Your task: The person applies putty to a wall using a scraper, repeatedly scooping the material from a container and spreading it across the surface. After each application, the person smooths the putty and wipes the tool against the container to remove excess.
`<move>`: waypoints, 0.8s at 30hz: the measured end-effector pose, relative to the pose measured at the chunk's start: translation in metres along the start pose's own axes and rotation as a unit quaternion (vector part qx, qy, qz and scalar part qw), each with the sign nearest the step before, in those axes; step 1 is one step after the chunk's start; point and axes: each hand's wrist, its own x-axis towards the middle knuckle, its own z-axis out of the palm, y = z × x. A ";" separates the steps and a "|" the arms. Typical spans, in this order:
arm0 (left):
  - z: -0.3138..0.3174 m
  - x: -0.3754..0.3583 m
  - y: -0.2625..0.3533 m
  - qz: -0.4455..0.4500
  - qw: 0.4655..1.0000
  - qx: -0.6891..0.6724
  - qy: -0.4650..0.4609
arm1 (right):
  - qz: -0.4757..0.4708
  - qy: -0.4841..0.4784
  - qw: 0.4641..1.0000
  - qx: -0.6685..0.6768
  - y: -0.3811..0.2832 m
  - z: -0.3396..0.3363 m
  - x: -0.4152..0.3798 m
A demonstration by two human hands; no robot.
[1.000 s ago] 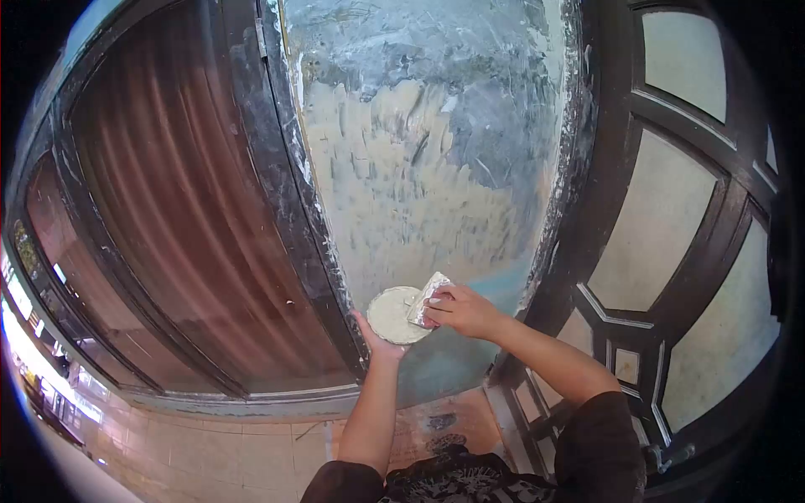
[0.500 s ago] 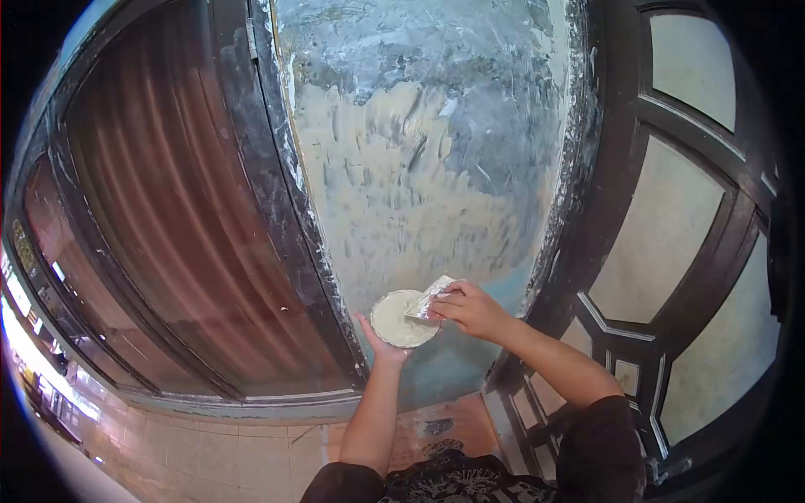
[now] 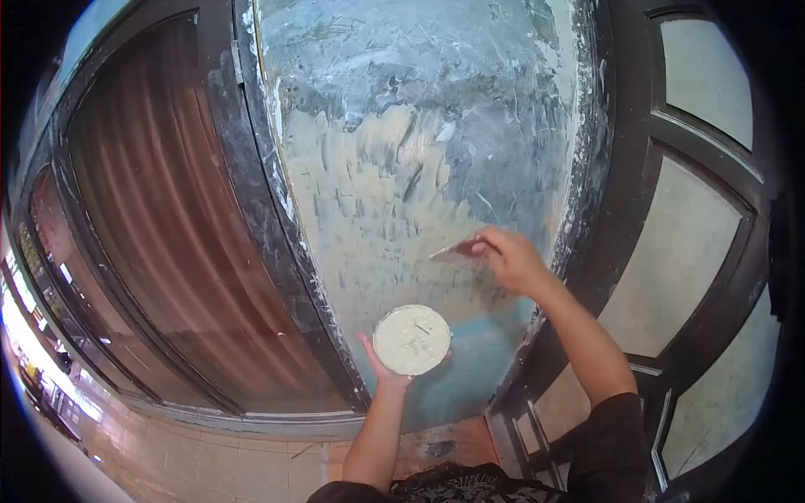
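My left hand (image 3: 385,365) supports a round tub of pale putty (image 3: 412,339) from below, its thumb up along the left side. The putty's surface is uneven, with a short groove near its middle. Above and to the right, my right hand (image 3: 515,265) grips a putty knife (image 3: 457,251), whose blade points left across the wall. Behind both hands is the wall panel (image 3: 478,59), blue-grey at the top. Streaky beige putty (image 3: 369,201) covers its middle, and a smooth pale blue band (image 3: 470,356) shows lower down.
On the left stands a dark-framed glass panel with a reddish-brown curtain (image 3: 159,210) behind it. A dark wooden door with pale panes (image 3: 679,251) rises on the right. Tiled floor (image 3: 210,461) lies below, with a brownish sheet (image 3: 444,444) at the wall's foot.
My right hand has lifted the putty knife out of the tub and moved it up and right to the wall. The tub sits slightly lower and further right in view.
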 end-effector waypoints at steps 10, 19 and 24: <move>-0.019 -0.012 0.006 0.065 0.995 0.029 0.077 | 0.024 0.069 0.992 -0.101 0.035 -0.045 0.079; -0.020 -0.006 0.012 0.083 0.995 0.041 0.044 | 0.002 0.054 0.985 -0.163 0.045 -0.028 0.099; -0.009 -0.002 0.013 0.097 0.995 0.032 0.018 | 0.000 0.074 0.987 -0.142 0.051 -0.033 0.106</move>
